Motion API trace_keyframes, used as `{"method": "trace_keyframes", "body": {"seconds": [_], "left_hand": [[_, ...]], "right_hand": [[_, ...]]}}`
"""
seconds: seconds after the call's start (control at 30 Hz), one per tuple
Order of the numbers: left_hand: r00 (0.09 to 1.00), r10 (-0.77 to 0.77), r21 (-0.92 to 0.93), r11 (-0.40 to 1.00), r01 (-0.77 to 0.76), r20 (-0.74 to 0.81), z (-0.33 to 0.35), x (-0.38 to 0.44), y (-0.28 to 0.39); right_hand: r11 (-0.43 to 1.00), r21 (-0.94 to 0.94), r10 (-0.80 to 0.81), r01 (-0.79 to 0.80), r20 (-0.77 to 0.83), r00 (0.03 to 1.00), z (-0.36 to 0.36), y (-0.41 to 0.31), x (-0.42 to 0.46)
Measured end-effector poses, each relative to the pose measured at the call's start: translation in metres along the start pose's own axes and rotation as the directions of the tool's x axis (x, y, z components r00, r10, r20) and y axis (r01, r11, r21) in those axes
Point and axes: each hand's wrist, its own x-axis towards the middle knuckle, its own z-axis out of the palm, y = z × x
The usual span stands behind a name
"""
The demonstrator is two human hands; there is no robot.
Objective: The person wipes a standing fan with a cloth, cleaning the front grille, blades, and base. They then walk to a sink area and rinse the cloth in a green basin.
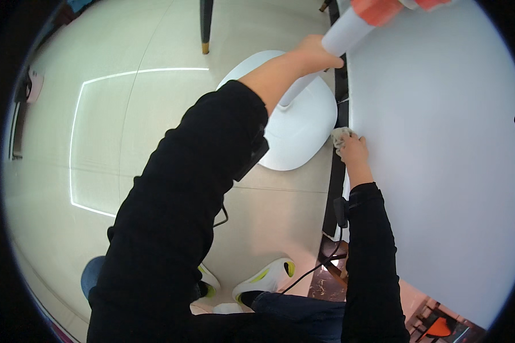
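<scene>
My left hand (319, 55) is closed around the white pole (347, 32) of an upright stand or fan, whose upper end has orange-red parts (375, 10). The pole rises from a round white base (302, 133) on the floor. To the right and nearer my body, my right hand (354, 149) holds a crumpled light grey cloth (340, 138) against the lower edge of a white wall or panel (437, 141), just above a black skirting strip (338, 180).
A dark furniture leg with a brass-coloured tip (205, 30) stands on the pale tiled floor (163, 111). A black cable (311, 271) hangs from a device at my right wrist. Below are my white clogs (264, 278). A blue round object (93, 276) lies at lower left.
</scene>
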Motion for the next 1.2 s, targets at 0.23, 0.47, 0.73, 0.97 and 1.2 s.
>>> {"method": "trace_keyframes", "body": {"seconds": [0.23, 0.47, 0.73, 0.97, 1.2], "left_hand": [[0.996, -0.087, 0.05, 0.995, 0.088, -0.021, -0.017, -0.001, -0.003], [0.991, -0.133, 0.085, 0.988, 0.131, 0.009, -0.02, -0.012, 0.004], [0.984, -0.14, 0.097, 0.984, 0.151, -0.109, -0.039, -0.03, -0.007], [0.982, -0.063, 0.136, 0.987, 0.088, -0.178, -0.048, -0.053, -0.003], [0.931, 0.134, -0.038, 0.987, -0.156, -0.341, -0.028, -0.063, -0.019]], "right_hand": [[0.989, -0.053, -0.142, 0.136, -0.134, 0.981, 0.003, 0.004, -0.008], [0.986, -0.124, -0.121, 0.11, -0.084, 0.989, 0.014, 0.009, -0.009], [0.984, -0.114, -0.149, 0.136, -0.109, 0.983, 0.005, 0.0, -0.016], [0.859, -0.436, -0.306, 0.267, -0.02, 0.952, 0.02, -0.024, -0.022], [0.618, -0.74, -0.307, 0.266, 0.085, 0.948, 0.038, -0.027, 0.034]]}}
